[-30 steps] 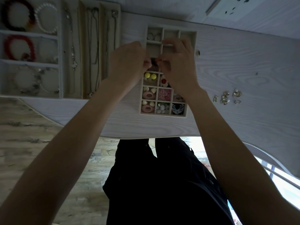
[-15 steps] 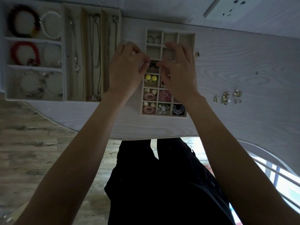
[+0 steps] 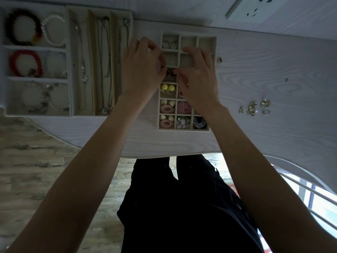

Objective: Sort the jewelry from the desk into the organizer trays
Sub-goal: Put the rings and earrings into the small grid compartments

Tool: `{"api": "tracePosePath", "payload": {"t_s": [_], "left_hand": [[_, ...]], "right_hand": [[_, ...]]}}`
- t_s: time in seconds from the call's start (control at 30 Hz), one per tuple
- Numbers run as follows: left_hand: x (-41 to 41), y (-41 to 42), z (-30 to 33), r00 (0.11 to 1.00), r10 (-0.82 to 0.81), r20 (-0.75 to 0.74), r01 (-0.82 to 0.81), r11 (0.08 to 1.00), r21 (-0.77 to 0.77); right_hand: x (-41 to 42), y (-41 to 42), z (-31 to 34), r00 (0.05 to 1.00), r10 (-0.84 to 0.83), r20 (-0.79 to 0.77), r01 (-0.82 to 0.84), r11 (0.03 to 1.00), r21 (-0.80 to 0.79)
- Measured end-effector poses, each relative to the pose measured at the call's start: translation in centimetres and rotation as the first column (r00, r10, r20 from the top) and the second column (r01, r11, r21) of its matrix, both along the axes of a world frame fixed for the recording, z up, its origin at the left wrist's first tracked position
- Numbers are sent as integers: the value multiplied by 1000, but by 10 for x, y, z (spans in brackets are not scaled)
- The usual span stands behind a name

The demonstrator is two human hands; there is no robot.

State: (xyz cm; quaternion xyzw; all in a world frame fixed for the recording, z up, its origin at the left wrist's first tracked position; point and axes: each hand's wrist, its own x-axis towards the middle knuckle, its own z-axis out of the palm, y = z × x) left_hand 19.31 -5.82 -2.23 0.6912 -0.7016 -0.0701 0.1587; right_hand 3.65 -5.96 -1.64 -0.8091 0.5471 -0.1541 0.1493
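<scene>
Both hands over the small cream grid organizer tray (image 3: 212, 41) sitting mid-desk on the white wood-grain desk (image 3: 273, 70). Left hand (image 3: 142, 68) and right hand (image 3: 197, 77) have fingers curled, tips meeting over the third-row left cell, pinching a small dark jewelry piece (image 3: 169, 74) between them; can't tell what the piece is, mostly hidden by the fingertips. It sits at or just above that cell, whether it touches the cell floor can't tell. Same tray: two silver rings (image 3: 168, 44) in the top-left cell, yellow round earrings (image 3: 167, 88) in the cell just below the hands, pink oval pieces (image 3: 166, 109) under that, pink flower piece (image 3: 184, 106) beside them, dark blue patterned piece (image 3: 199, 122) in the bottom-right cell. Top row middle and right cells hold nothing visible. Unsorted: cluster of small gold-tone earrings (image 3: 255, 107) on bare desk well right of the tray, plus one small round metal piece (image 3: 220, 60) just beside the tray's right wall. Large cream tray (image 3: 69, 61) at far left: dark beaded bracelet (image 3: 22, 27), white pearl bracelet (image 3: 53, 30), red beaded bracelet (image 3: 25, 63), thin chain necklaces (image 3: 104, 61) in the long slots. Wall outlet (image 3: 255, 8) behind the desk.
</scene>
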Motion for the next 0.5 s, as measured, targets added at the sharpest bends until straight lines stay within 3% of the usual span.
{"api": "tracePosePath", "payload": {"t_s": [0.5], "left_hand": [[6,-3,-15,999,-33,-20,33,999,31]], "right_hand": [[0,-1,1,995,-13,98,9,999,39]]}}
